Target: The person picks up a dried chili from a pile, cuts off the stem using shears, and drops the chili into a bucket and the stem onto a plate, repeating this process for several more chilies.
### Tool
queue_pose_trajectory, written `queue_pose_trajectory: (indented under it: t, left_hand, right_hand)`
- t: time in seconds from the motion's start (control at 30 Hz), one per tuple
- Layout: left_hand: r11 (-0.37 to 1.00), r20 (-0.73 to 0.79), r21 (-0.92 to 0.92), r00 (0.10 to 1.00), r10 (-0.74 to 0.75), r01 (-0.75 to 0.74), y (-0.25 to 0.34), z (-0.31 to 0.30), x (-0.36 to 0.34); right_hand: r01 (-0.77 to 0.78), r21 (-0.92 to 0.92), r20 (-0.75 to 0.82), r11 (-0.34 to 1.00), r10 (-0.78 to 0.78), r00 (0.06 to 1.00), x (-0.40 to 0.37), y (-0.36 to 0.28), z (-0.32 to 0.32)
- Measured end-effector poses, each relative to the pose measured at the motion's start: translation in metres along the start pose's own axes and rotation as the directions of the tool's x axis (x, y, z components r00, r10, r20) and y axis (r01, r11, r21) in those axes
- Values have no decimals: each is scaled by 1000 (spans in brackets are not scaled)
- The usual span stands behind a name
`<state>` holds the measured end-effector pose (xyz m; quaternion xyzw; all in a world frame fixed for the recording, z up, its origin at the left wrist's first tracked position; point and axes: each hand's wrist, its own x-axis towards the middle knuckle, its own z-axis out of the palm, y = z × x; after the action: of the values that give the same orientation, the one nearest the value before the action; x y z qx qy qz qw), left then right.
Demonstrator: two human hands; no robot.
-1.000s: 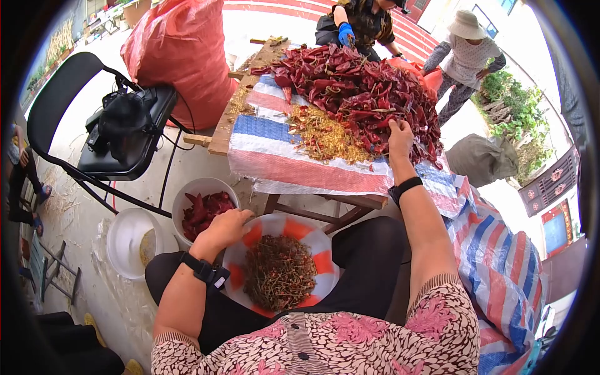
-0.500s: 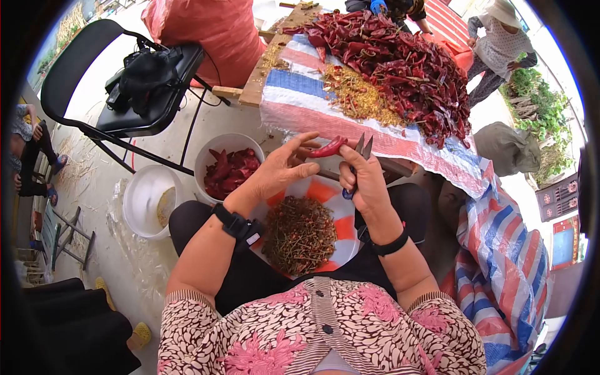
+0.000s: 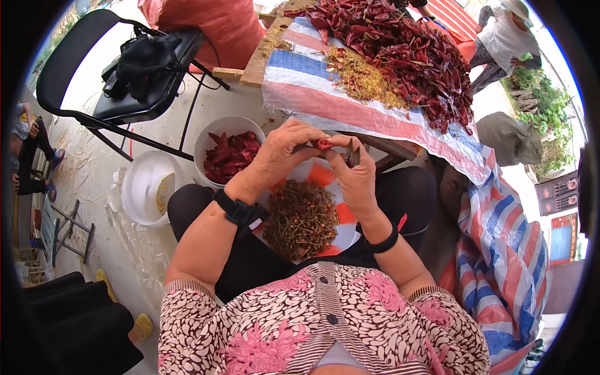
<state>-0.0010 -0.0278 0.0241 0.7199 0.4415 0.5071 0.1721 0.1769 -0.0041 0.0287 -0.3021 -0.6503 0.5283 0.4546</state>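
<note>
Between the fingertips of both hands is a red dried chili pepper (image 3: 323, 144), mostly covered by the fingers. My left hand (image 3: 284, 152) is closed on one side of it. My right hand (image 3: 357, 181) pinches the other side and keeps a pair of scissors (image 3: 354, 155) in the palm, blades pointing up and handles hidden. Below them, on my lap, a white and orange basin (image 3: 345, 231) holds a heap of cut stems and bits (image 3: 300, 222). A white bucket (image 3: 201, 155) with red chili pieces (image 3: 230, 159) stands to the left.
Ahead, a table covered with a striped sheet (image 3: 300, 94) bears a large pile of dried chilies (image 3: 400, 62) and loose yellow seeds (image 3: 362, 78). A white tub (image 3: 140, 194) and a black folding chair (image 3: 147, 109) stand left. Other people (image 3: 509, 40) are nearby.
My hands have come together. My right thumb and fingers now pinch the chili beside my left fingers, and the chili has been turned. The scissors have shifted back into the right palm.
</note>
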Motion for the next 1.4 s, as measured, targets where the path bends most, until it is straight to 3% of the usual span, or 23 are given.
queue_pose_trajectory:
  t: [0.07,0.17,0.3,0.4,0.47,0.57,0.63,0.67,0.7,0.8,0.9,0.93,1.03,1.17,1.3,1.4]
  left_hand:
    - [999,-4,43,1000,31,-31,-2,1,-1]
    - [994,29,100,998,47,-49,-4,0,-1]
    - [977,34,186,993,-114,106,-9,-8,-4]
    - [898,15,397,977,-213,190,-30,-18,-16]
    - [803,-9,553,965,-262,223,-45,-27,-27]
    - [644,-64,721,950,-307,257,-61,-38,-41]
    - [562,-111,779,943,-312,278,-73,-43,-48]
    - [529,-102,788,914,-392,315,-74,-45,-48]
    - [519,-137,794,924,-357,318,-77,-45,-48]
    - [476,-198,816,932,-304,329,-84,-41,-49]
    - [574,-114,723,886,-450,384,-77,-36,-43]
    - [602,-46,711,878,-477,364,-73,-36,-41]
    - [680,54,631,854,-518,373,-75,-29,-37]
    - [757,55,535,879,-473,374,-68,-23,-30]
    - [842,37,379,903,-428,383,-58,-17,-21]
    - [865,57,342,911,-409,367,-53,-12,-18]
  right_hand:
    - [-76,10,13,997,76,997,-3,-1,0]
    - [-27,-29,47,999,28,999,-5,16,-9]
    - [-84,-372,-17,924,84,996,0,-6,-37]
    - [-132,-418,-143,899,78,987,26,8,-88]
    - [-95,-565,-214,819,-35,976,50,14,-133]
    - [-163,-847,-270,506,-145,952,85,3,-193]
    - [-279,-874,-344,397,-101,933,114,16,-236]
    - [-288,-850,-352,440,-70,933,128,27,-256]
    - [-297,-824,-359,482,-39,933,137,27,-263]
    - [-332,-893,-365,303,-57,929,161,28,-267]
    - [-277,-957,-287,89,-147,946,170,23,-249]
    - [-290,-957,-291,22,-91,952,177,30,-251]
    - [-244,-969,-240,-34,-108,965,188,48,-259]
    - [-211,-977,-203,-7,-247,947,188,49,-266]
    - [-232,-964,-265,131,-404,876,169,20,-247]
    - [-337,-918,-392,210,-344,853,157,-3,-231]
